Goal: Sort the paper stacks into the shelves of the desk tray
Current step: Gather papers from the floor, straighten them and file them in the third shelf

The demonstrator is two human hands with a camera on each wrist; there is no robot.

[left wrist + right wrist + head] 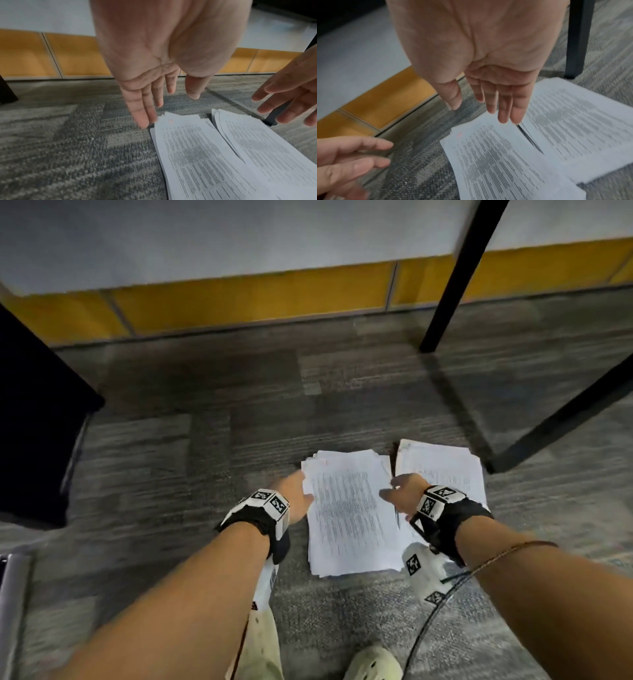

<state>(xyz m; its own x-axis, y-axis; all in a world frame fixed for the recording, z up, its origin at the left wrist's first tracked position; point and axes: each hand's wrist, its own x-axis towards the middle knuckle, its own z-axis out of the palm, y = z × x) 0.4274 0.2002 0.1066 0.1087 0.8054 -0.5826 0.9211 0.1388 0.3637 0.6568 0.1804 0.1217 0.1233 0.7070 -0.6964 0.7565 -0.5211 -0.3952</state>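
Two stacks of printed paper lie side by side on the grey carpet. The left stack (349,511) (202,159) (501,162) sits between my two hands. The right stack (445,470) (267,147) (580,124) lies partly under my right wrist. My left hand (293,494) (154,97) hovers at the left stack's left edge, fingers straight and spread. Over the gap between the stacks my right hand (399,494) (489,102) is held with its fingers straight, holding nothing. No desk tray is in view.
A black table leg (455,278) stands behind the stacks and a black floor bar (561,412) runs right of them. A dark cabinet (34,412) is at the left. A yellow baseboard (239,299) lines the far wall. My shoe (373,662) is near the frame's bottom.
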